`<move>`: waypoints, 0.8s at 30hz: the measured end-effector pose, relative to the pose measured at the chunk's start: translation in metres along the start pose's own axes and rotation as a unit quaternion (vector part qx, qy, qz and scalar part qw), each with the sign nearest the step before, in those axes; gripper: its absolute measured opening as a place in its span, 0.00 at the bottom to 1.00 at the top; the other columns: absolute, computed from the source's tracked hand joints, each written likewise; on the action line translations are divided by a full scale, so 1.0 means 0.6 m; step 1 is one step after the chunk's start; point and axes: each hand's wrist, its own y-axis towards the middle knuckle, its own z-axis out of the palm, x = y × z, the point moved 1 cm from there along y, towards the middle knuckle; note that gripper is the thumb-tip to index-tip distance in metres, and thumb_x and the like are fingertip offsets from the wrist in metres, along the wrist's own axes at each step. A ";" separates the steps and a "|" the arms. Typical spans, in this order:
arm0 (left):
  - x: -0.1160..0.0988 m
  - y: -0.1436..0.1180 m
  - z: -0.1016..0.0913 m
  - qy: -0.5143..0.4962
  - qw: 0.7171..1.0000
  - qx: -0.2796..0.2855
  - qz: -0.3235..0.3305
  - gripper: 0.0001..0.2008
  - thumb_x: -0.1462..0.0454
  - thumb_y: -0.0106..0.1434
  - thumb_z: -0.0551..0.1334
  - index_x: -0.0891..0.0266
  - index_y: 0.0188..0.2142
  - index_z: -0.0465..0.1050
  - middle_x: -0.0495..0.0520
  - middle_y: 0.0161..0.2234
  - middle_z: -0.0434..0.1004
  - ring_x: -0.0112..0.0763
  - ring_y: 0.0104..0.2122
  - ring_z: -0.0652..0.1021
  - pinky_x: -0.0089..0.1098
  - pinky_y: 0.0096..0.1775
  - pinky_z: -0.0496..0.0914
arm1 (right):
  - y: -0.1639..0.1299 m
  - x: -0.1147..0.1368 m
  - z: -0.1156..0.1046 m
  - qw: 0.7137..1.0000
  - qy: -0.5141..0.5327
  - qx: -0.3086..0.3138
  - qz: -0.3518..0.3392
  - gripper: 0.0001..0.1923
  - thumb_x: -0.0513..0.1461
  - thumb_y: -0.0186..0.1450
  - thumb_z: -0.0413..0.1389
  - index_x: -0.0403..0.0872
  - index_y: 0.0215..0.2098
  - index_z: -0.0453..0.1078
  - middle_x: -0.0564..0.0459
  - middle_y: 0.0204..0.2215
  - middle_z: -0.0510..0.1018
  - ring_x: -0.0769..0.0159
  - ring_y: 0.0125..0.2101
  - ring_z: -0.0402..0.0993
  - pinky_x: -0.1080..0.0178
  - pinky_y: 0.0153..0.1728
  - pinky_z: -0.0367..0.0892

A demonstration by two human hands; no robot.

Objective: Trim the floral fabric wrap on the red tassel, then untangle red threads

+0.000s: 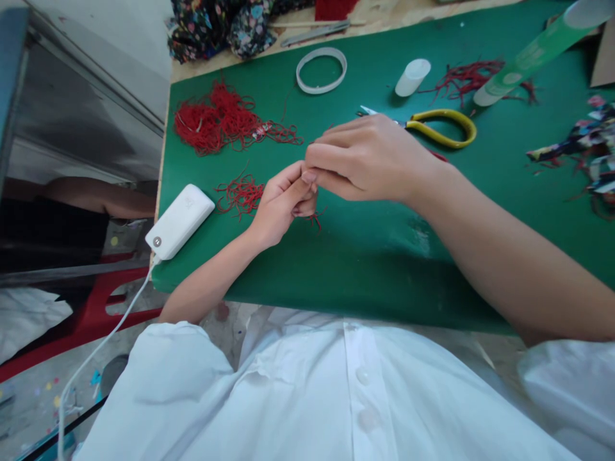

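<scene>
Over the green table mat (375, 269), my two hands meet with their fingertips touching. My left hand (286, 198) is closed, thumb pressed on the curled fingers, and short red string ends (316, 221) poke out below it. Bent over it from the right, my right hand (360, 160) is pinched together; whatever lies between its fingertips is hidden. Behind the left hand lies a small heap of red strings (240, 194). A larger tangle of red strings (216, 121) is further back. Yellow-handled scissors (444, 128) lie just beyond my right hand, blades partly covered.
A white power bank (180, 222) with a cable sits at the left edge. Toward the back are a white ring (298, 72), a white cap (413, 77), a green tube (533, 57) and dark red strings (461, 80). Fabric scraps (598, 147) lie at right. Another person's leg (96, 195) shows at left.
</scene>
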 end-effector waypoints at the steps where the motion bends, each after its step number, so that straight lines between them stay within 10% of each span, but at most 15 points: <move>1: 0.001 0.001 -0.001 0.005 1.000 -0.003 0.002 0.18 0.52 0.65 0.62 0.61 0.27 0.62 0.40 0.18 0.46 0.16 0.15 0.54 0.22 0.19 0.53 | 0.001 0.001 0.001 1.000 -0.006 0.001 0.005 0.23 0.47 0.75 0.30 0.48 0.34 0.60 0.52 0.30 0.72 0.65 0.35 0.73 0.64 0.33 0.61; 24: 0.003 -0.002 -0.014 0.050 0.995 0.011 0.086 0.16 0.54 0.61 0.65 0.62 0.26 0.67 0.43 0.18 0.58 0.19 0.19 0.64 0.25 0.24 0.61 | 0.002 0.008 -0.019 0.987 0.148 -0.027 0.062 0.14 0.40 0.70 0.42 0.50 0.26 0.49 0.60 0.16 0.55 0.72 0.18 0.54 0.65 0.24 0.47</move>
